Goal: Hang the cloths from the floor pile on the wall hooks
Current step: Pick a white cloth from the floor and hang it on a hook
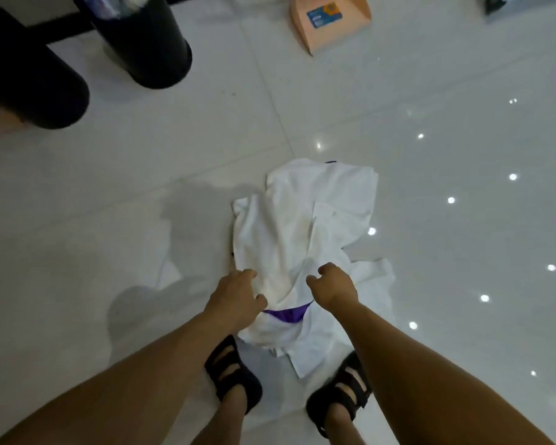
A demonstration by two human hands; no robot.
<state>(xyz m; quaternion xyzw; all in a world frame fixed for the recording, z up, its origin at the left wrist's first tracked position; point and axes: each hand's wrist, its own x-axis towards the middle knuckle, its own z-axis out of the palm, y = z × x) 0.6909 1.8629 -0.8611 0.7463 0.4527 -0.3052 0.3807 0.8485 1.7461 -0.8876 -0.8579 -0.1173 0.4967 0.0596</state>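
Seen from above, a pile of white cloths (305, 232) lies on a glossy white tiled floor (430, 91), just ahead of two feet in black sandals (233, 375). A strip of purple fabric (286, 314) shows near its lower edge. The left hand (238, 297) and the right hand (333, 285) each pinch the white fabric. Farther off stand a black bin (142, 40) with unclear contents and a peach-coloured box (329, 20).

The white cloth (302, 226) is hiding most of a purple piece (286, 314) (only a strip is showing); fingertips of both hands are curling into folds, grip unclear
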